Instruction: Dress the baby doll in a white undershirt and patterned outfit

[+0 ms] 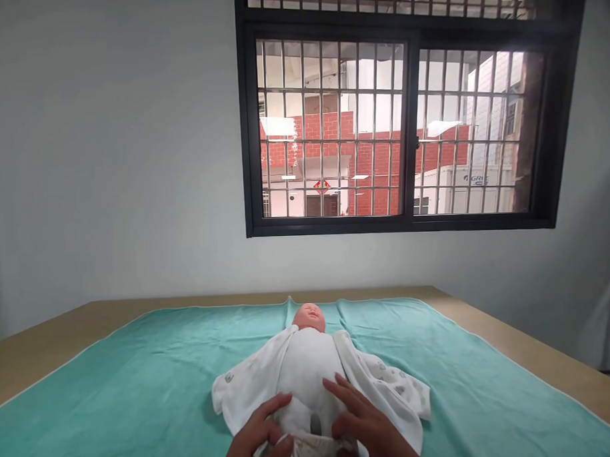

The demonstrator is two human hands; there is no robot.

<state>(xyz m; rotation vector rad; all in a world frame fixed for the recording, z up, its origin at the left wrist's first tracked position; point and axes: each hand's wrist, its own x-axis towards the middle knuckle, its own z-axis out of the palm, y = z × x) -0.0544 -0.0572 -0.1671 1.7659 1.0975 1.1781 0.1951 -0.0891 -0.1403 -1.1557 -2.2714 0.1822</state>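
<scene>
A baby doll (pixel 310 361) with a pinkish head lies on its back, its head toward the wall. Its torso is white, and a white patterned baby jacket (pixel 247 370) is spread open to both sides beneath it. At the doll's lower left side is my left hand (pixel 259 433), fingers curved and apart, by the gathered edge of a white garment (pixel 317 448). Opposite it, my right hand (pixel 364 420) rests with fingers spread against the doll's right-hand side in view. A small dark grey spot (pixel 316 425) shows between my hands. The doll's legs are out of view.
A green blanket (pixel 140 374) covers much of the wooden table (pixel 539 353). The table's far edge meets a pale wall (pixel 112 162). Above it is a dark-framed window (pixel 329 225) with metal bars.
</scene>
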